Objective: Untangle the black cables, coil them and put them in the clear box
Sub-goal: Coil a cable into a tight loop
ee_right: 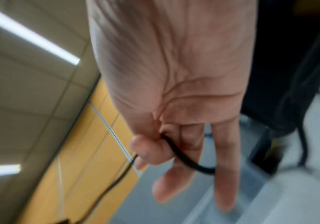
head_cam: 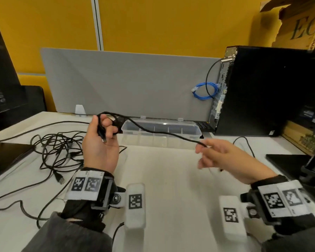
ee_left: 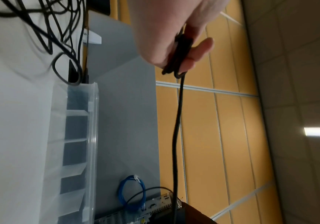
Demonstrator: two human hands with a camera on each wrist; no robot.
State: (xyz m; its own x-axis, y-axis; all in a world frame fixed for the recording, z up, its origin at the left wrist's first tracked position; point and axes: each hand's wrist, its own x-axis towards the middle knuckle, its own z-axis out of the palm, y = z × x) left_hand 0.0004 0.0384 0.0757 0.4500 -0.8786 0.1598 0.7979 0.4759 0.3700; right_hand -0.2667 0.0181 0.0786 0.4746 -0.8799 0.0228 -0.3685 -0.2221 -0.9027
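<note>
One black cable stretches in the air between my hands, above the clear box. My left hand, palm up, grips a few coiled turns of it, the plug end sticking out over the palm; the left wrist view shows those loops of the black cable pinched between thumb and fingers. My right hand, blurred, pinches the black cable between thumb and forefinger, other fingers straight. A tangle of black cables lies on the white table at the left. The clear box is open and its compartments look bare.
A black computer tower with a blue network cable stands at the back right. A grey partition runs behind the box. Dark flat items lie at the left edge and right edge of the table.
</note>
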